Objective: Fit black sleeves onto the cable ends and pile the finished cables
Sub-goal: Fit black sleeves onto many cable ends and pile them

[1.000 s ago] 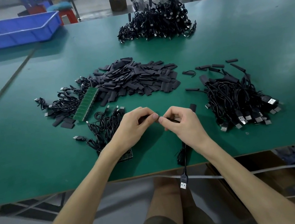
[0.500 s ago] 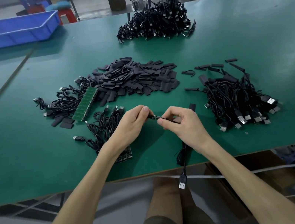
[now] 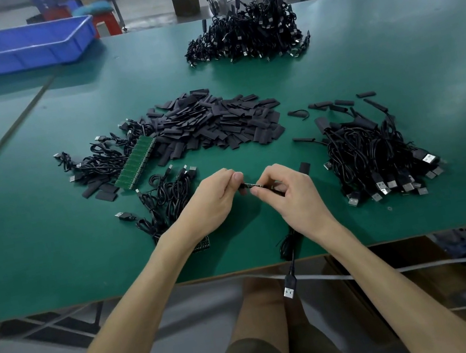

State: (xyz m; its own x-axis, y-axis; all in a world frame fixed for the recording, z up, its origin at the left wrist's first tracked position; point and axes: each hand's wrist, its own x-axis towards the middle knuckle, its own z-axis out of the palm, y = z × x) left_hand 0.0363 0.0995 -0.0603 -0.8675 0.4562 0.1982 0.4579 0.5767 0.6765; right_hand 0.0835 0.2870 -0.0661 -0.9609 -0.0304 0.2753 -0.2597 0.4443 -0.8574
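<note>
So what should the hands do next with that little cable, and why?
Probably slide the black sleeve over the cable end. The left hand and right hand both pinch that end, and it looks bare between them. The sleeve pokes out just beyond the right hand and is not yet covering the end.

Surface: green table (image 3: pixel 391 63)
Upper left: blue tray (image 3: pixel 13 48)
Top centre: cable heap (image 3: pixel 244 32)
Centre: loose black sleeves (image 3: pixel 216 123)
Right: cable pile (image 3: pixel 375 152)
</note>
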